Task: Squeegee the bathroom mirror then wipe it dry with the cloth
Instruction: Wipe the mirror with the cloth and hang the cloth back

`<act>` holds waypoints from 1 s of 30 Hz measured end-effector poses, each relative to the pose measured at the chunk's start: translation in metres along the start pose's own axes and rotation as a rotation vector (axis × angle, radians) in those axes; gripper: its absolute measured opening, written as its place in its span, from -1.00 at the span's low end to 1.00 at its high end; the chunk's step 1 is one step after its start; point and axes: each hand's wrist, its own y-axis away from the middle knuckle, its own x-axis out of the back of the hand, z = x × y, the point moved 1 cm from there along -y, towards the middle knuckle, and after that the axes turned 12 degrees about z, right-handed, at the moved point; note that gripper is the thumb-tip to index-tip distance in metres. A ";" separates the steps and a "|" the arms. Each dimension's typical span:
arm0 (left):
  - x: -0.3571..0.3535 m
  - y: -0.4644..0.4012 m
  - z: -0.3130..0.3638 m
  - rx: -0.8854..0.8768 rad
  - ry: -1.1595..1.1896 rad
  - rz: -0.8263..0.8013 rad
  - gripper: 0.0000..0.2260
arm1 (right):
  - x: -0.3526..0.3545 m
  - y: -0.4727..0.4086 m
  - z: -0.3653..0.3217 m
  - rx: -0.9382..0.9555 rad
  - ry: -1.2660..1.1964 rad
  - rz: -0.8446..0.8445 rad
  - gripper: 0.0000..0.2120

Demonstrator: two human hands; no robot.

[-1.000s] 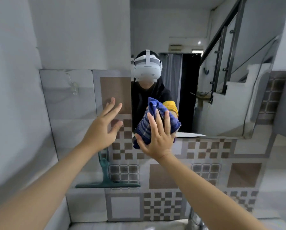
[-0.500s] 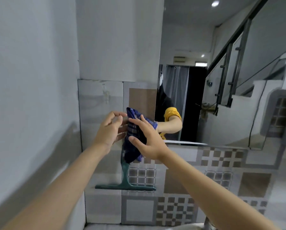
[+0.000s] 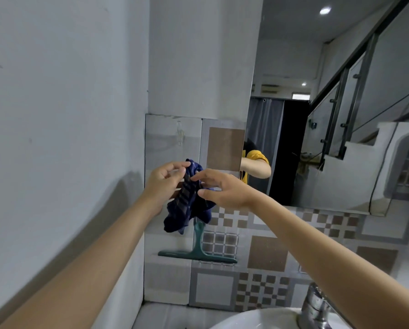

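Observation:
A dark blue checked cloth (image 3: pixel 186 207) hangs between my two hands in front of the tiled wall, left of the mirror (image 3: pixel 317 138). My left hand (image 3: pixel 165 184) pinches its upper edge with thumb and fingers. My right hand (image 3: pixel 222 188) touches the cloth's right side with the fingers spread over it. A green squeegee (image 3: pixel 198 250) hangs on the tiled wall just below the cloth, blade down; the top of its handle is hidden behind the cloth.
A clear wall hook (image 3: pixel 179 134) sits on the tile above my hands. A white basin (image 3: pixel 258 319) and a chrome tap (image 3: pixel 315 307) are at the bottom right. A plain grey wall (image 3: pixel 56 115) closes in on the left.
My right hand took the cloth off the mirror and carried it left to the tiled wall. My left hand came in and took hold of its top edge. The view shifted left and down.

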 end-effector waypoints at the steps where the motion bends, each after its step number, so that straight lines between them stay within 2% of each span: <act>1: 0.002 0.001 0.001 0.001 0.012 0.004 -0.82 | -0.001 0.001 -0.002 0.000 -0.007 0.020 -0.64; 3: 0.006 0.000 0.005 0.003 0.054 0.019 -0.82 | -0.005 0.001 -0.007 0.016 -0.024 0.093 -0.63; 9: 0.013 -0.005 0.022 0.008 0.145 0.087 -0.86 | -0.014 -0.003 -0.022 0.065 -0.239 0.456 -0.71; 12: 0.012 -0.005 0.029 0.008 0.179 0.117 -0.88 | -0.015 -0.006 -0.024 0.037 -0.360 0.551 -0.79; 16: 0.012 -0.003 0.035 -0.008 0.171 0.119 -0.86 | -0.011 -0.006 -0.026 0.036 -0.396 0.592 -0.85; 19: 0.013 -0.003 0.038 -0.031 0.120 0.110 -0.89 | -0.007 -0.004 -0.024 0.056 -0.308 0.635 -0.73; 23: 0.013 -0.004 0.044 -0.050 0.078 0.131 -0.92 | -0.003 0.002 -0.025 0.088 -0.314 0.513 -0.88; 26: 0.012 -0.003 0.050 -0.057 0.082 0.111 -0.92 | -0.008 0.005 -0.026 0.117 -0.301 0.503 -0.71; 30: 0.011 -0.003 0.054 -0.089 0.043 0.076 -0.88 | -0.011 0.003 -0.023 0.100 -0.289 0.541 -0.69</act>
